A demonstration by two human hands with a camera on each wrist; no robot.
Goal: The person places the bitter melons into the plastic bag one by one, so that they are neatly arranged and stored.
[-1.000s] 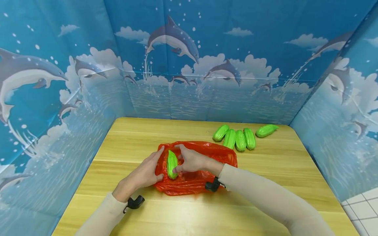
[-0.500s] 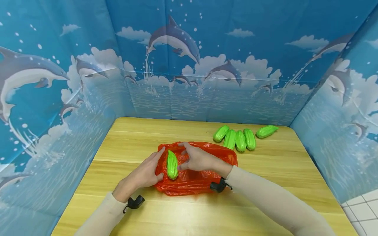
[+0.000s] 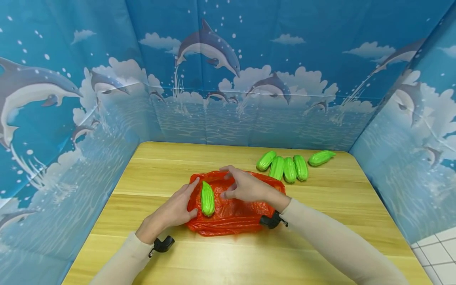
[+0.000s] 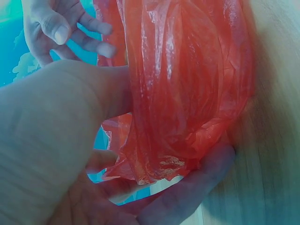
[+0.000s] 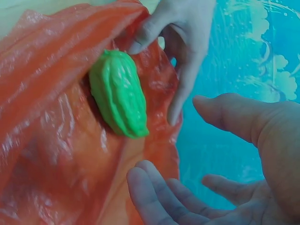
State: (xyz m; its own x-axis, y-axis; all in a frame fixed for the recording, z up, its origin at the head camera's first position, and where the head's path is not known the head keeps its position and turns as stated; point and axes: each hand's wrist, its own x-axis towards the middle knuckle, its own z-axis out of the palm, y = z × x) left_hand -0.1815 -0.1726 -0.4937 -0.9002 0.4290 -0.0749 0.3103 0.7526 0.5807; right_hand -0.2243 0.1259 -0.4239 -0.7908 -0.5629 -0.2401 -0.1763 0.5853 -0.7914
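Observation:
A red plastic bag (image 3: 228, 225) lies spread on the table with its mouth facing up. Inside its left end rests a bright green, ribbed gourd like a bitter melon (image 3: 208, 199), pointed tip away from me. My left hand (image 3: 174, 206) grips the bag's left end. In the left wrist view, that hand's thumb goes in behind the red plastic (image 4: 178, 84) while its fingers curl along the outside. My right hand (image 3: 246, 186) hovers over the bag's middle, fingers spread and loosely bent, holding nothing. The right wrist view has a gap between it and the gourd (image 5: 119, 93).
Behind the bag on the right stands a row of several similar green gourds (image 3: 289, 169). Another gourd (image 3: 320, 158) lies apart, farther right. The wooden table (image 3: 228, 261) ends at a blue dolphin-print curtain (image 3: 249, 118) at the back and sides.
My right hand has drawn back from the gourd, moving right and slightly away from me over the bag. The gourd stays put in the bag, and my left hand has not moved.

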